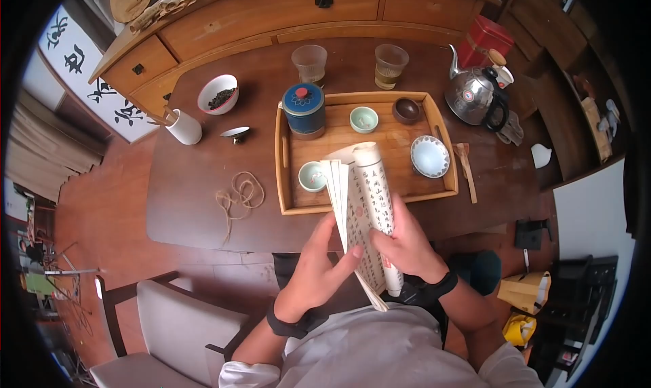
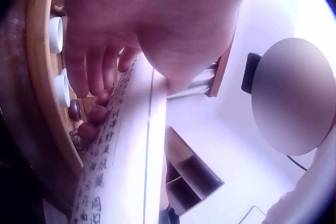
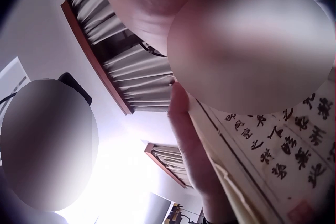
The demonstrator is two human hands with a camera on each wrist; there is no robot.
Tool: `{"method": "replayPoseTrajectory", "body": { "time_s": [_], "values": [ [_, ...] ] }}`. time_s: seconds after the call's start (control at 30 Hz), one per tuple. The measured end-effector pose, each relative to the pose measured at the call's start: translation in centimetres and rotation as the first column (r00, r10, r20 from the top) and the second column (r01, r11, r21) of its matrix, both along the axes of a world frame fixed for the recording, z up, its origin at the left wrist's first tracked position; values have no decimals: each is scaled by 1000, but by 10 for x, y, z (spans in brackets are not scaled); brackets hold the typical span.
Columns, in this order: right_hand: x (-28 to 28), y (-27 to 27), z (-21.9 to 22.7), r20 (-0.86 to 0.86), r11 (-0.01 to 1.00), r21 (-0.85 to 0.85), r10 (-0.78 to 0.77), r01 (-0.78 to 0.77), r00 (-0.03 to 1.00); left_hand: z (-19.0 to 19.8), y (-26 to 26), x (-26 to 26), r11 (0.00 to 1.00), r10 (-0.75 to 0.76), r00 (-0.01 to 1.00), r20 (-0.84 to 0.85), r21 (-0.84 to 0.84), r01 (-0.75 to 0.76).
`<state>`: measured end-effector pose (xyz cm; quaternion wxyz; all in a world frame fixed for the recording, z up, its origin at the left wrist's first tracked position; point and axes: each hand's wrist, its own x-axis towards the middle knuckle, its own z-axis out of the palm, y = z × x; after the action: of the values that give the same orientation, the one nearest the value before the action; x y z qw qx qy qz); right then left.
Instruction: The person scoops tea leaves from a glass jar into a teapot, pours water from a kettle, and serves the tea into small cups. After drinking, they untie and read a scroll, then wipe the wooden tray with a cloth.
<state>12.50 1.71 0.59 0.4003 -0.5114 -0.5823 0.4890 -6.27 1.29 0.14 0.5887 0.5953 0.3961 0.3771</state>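
Note:
A partly rolled paper scroll (image 1: 367,205) with black calligraphy and a red seal is held over the near edge of the table. My left hand (image 1: 320,260) grips its loose left layers, with the fingertips on the written face. My right hand (image 1: 405,244) is curled round the rolled right side. In the left wrist view my left hand's fingers (image 2: 100,95) press on the written paper (image 2: 131,150). The right wrist view shows the characters (image 3: 286,148) close up, with one finger (image 3: 188,145) along the paper's edge.
Beyond the scroll a wooden tray (image 1: 287,178) holds a blue lidded tin (image 1: 304,108), small cups (image 1: 364,119) and a pale bowl (image 1: 429,156). Around it are a steel kettle (image 1: 475,95), two glasses (image 1: 309,62), a bowl of tea leaves (image 1: 218,93), twine (image 1: 239,195) and a chair (image 1: 169,320).

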Motion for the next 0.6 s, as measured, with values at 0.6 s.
{"method": "replayPoseTrajectory", "body": {
  "time_s": [0.6],
  "values": [
    [-14,-24,-21,-988,461,-150,-32,-874,153,11,18,10,972,187,659,729,-237,-14]
  ]
}}
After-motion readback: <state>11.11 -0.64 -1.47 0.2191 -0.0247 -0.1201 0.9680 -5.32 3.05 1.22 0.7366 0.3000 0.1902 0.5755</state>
